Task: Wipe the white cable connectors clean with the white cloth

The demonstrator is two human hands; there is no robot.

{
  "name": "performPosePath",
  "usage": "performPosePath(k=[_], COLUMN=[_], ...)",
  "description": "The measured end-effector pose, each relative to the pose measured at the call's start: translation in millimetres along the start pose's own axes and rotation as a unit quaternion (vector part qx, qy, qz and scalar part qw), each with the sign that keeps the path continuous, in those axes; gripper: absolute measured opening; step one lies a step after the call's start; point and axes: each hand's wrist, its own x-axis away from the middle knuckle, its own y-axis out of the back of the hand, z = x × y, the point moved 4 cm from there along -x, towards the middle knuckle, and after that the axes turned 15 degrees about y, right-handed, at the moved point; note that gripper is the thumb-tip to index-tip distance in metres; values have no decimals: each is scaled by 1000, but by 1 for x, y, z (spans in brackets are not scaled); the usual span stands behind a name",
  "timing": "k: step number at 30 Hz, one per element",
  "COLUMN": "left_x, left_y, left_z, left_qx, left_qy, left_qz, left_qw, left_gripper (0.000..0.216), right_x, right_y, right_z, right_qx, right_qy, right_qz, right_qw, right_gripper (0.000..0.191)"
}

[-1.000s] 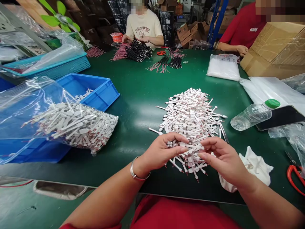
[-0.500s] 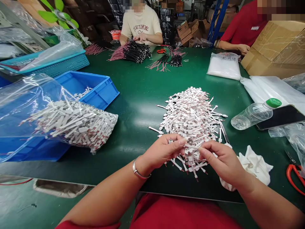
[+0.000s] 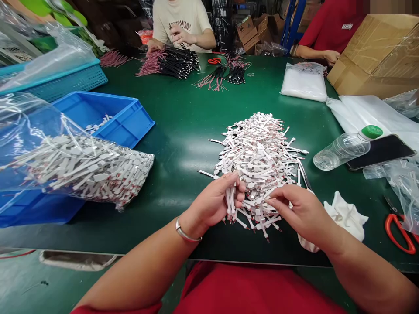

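Note:
A heap of short white cables [image 3: 258, 148] with square connector ends and reddish wire tips lies on the green table in front of me. My left hand [image 3: 218, 198], wearing a silver bangle, is curled around a small bunch of white cables [image 3: 231, 201] at the heap's near left side. Thumb and forefinger of my right hand [image 3: 301, 213] are pinched together over the heap's near right side. Whether a cable sits in that pinch I cannot make out against the white pile. Just beyond the right hand, tweezers [image 3: 304, 175] lean along the heap's edge.
A clear bag of white cables [image 3: 94, 170] and a blue bin [image 3: 131, 120] stand left. To the right are a bottle [image 3: 343, 150], a phone [image 3: 382, 151], a white cloth [image 3: 347, 216] and red-handled scissors [image 3: 399, 233]. Two people work across the table [image 3: 183, 113], near black cables [image 3: 181, 61].
My hands have moved apart; the cable stretched between them no longer spans the gap. My left hand has turned, showing the bunch in it. The view has shifted slightly.

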Motion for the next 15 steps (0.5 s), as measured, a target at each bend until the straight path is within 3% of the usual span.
performPosePath(k=[3,6,10,15], left_x=[1,3,6,7], left_y=[-1,-5,-9,-7], left_z=[1,0,1,3], left_qx=[-36,-69,-108,-142], left_qy=[16,-8,-27,-34], left_qz=[-5,9,23,-9], left_qw=[999,998,994,989], left_gripper=[32,32,31,33], right_x=[1,1,0,-1], right_y=[-4,-11,-21,-10], right_z=[3,5,1,-1], right_qx=[26,64,77,34], right_qy=[37,69,73,73], right_qz=[-8,-6,35,-4], right_qw=[999,996,994,997], right_gripper=[11,25,10,11])
